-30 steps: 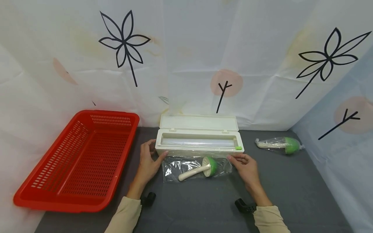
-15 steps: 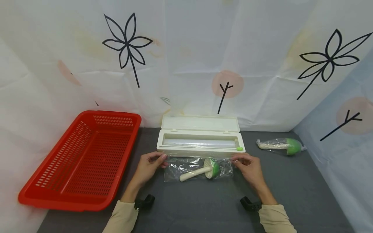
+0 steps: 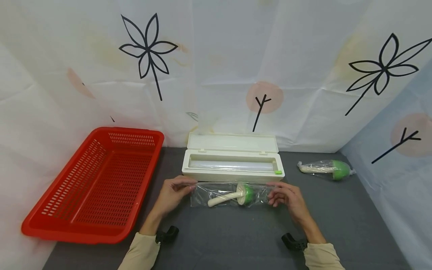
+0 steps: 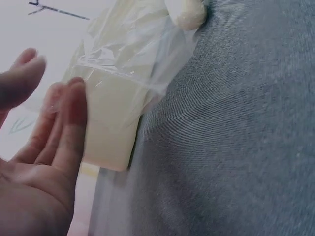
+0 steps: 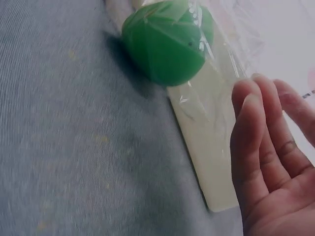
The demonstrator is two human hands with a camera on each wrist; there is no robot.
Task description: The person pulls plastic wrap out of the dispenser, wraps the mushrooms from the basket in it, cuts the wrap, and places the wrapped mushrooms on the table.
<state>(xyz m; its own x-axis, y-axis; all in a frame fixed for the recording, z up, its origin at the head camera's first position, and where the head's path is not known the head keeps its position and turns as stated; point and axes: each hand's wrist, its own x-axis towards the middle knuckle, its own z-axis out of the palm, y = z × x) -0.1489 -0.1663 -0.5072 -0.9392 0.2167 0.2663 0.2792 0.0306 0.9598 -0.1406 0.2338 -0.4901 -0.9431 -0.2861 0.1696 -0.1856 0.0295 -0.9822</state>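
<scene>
A toy mushroom (image 3: 225,198) with a green cap and a long pale stem lies under a clear sheet of cling film (image 3: 200,195) in front of the white box. My left hand (image 3: 170,195) pinches the film's upper left corner between thumb and index finger; the other fingers lie apart. At the upper right corner, my right hand (image 3: 288,197) pinches the film between thumb and fingertip. In the right wrist view the green cap (image 5: 165,44) shows through the wrinkled film. The stem's end (image 4: 189,14) appears at the top of the left wrist view.
Behind the film stands a white cling film box (image 3: 233,176), lid raised, a roll (image 3: 231,165) inside. A red slotted basket (image 3: 84,239) is at the left. One wrapped toy mushroom (image 3: 325,169) lies at the right on the grey table (image 3: 229,240).
Both hands have shifted from the box's front to the film's upper corners. The film's near edge has drawn slightly back toward the box. The right hand has turned and its fingers have spread.
</scene>
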